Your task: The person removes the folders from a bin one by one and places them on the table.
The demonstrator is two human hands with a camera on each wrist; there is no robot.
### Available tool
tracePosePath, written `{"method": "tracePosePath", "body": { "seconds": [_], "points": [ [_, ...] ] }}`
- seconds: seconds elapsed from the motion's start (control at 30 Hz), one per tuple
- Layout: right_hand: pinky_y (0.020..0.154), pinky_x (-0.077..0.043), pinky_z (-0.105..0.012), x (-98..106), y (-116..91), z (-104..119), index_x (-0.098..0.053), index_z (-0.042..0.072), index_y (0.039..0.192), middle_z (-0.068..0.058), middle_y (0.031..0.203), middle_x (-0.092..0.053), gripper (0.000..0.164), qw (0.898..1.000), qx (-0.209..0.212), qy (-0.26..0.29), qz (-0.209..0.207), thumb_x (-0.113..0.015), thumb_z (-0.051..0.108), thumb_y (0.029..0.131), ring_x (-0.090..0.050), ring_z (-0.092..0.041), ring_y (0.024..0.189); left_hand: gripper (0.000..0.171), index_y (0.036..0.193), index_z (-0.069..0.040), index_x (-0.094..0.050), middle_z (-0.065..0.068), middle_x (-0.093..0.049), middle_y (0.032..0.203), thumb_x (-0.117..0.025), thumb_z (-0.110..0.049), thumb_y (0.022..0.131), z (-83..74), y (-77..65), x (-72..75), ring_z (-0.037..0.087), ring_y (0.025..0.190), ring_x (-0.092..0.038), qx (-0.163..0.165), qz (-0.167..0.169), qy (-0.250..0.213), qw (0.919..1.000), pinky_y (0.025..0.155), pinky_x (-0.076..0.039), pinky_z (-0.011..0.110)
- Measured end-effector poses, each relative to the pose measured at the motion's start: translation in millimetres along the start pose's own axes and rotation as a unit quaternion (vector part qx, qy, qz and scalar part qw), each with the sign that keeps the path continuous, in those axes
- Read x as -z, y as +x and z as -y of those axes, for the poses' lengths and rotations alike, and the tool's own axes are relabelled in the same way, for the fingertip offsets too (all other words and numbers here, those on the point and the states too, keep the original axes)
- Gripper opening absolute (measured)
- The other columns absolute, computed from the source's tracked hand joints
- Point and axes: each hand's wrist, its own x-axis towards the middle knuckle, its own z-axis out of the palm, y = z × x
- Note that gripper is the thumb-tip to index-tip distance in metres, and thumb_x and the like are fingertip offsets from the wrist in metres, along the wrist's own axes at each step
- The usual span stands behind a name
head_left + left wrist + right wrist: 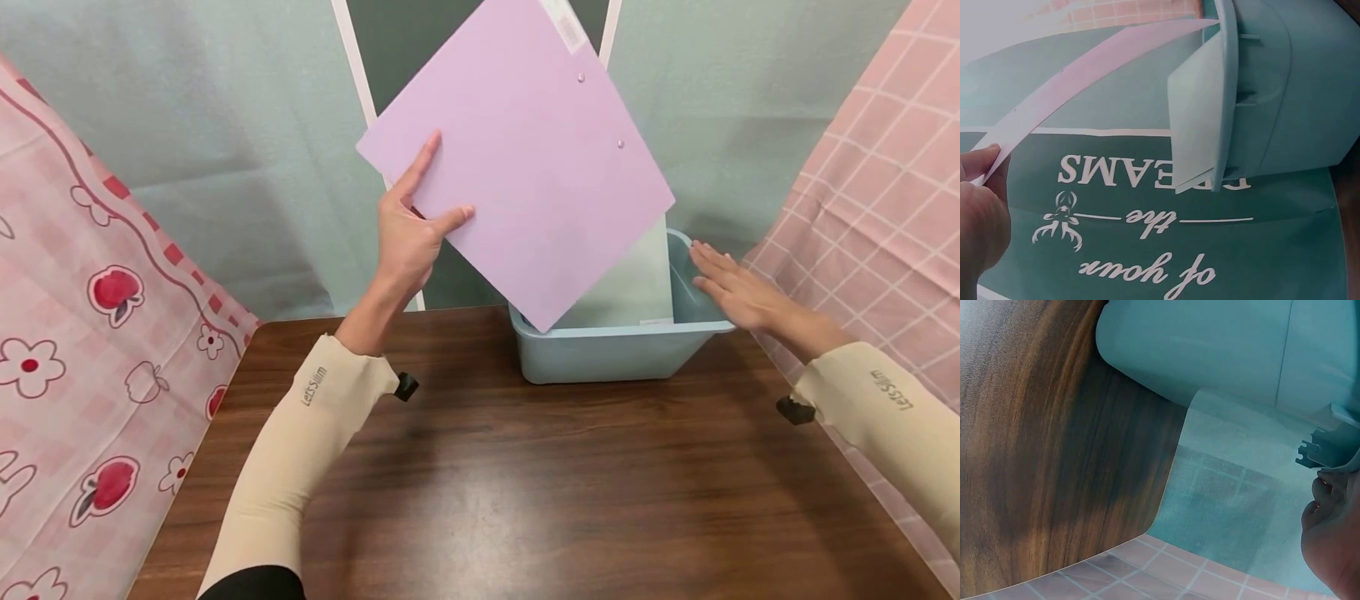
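Observation:
My left hand (408, 233) pinches a lilac file folder (525, 158) near its left corner, thumb and index finger on the near face, the other fingers hidden behind. Two small rivets and a white label mark the folder's right side. Seen edge-on in the left wrist view, the folder (1079, 72) bows, and its far end meets the rim of a light blue plastic bin (600, 358). Inside the bin stands a pale green folder (637, 287), leaning and partly covered by the lilac one. My right hand (738, 292) rests at the bin's right rim, fingers extended.
The bin stands at the back edge of a brown wood-grain table (480, 475). Behind it hangs a pale green cloth (225, 167) with a dark green panel and white lettering. Pink patterned cloths hang at the left (90, 375) and right (885, 183).

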Motion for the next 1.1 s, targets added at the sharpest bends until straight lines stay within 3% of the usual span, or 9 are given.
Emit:
{"method": "tracePosePath", "body": {
  "seconds": [0.33, 0.57, 1.1],
  "points": [
    [0.131, 0.003, -0.055, 1.1, -1.0, 1.8, -0.006, -0.01, 0.164, -0.029, 0.173, 0.0, 0.064, 1.0, 0.003, 0.015, 0.004, -0.029, 0.026, 0.117, 0.0, -0.046, 0.161, 0.091, 0.155, -0.01, -0.055, -0.004, -0.055, 0.157, -0.08, 0.025, 0.075, -21.8, -1.0, 15.7, 0.023, 0.136, -0.057, 0.004, -0.015, -0.025, 0.9996, 0.104, -0.057, 0.04],
    [0.131, 0.008, -0.047, 1.1, -1.9, 2.5, -0.003, -0.008, 0.165, -0.027, 0.174, 0.003, 0.064, 1.0, -0.003, 0.011, 0.01, -0.026, 0.027, 0.117, 0.004, -0.044, 0.162, 0.091, 0.156, -0.004, -0.051, 0.001, -0.053, 0.16, -0.077, 0.029, 0.075, -34.7, -2.9, 28.0, 0.025, 0.137, -0.057, -0.014, -0.002, -0.032, 0.9994, 0.104, -0.056, 0.038],
    [0.131, 0.006, -0.051, 1.6, -1.4, 5.2, -0.002, -0.007, 0.165, -0.027, 0.174, 0.004, 0.064, 1.0, -0.006, 0.003, 0.013, -0.027, 0.026, 0.117, 0.002, -0.045, 0.161, 0.091, 0.156, -0.007, -0.052, 0.0, -0.05, 0.162, -0.072, 0.032, 0.076, -66.3, -10.0, 68.7, 0.027, 0.145, -0.05, 0.025, 0.005, -0.037, 0.999, 0.106, -0.054, 0.033]
  ]
}}
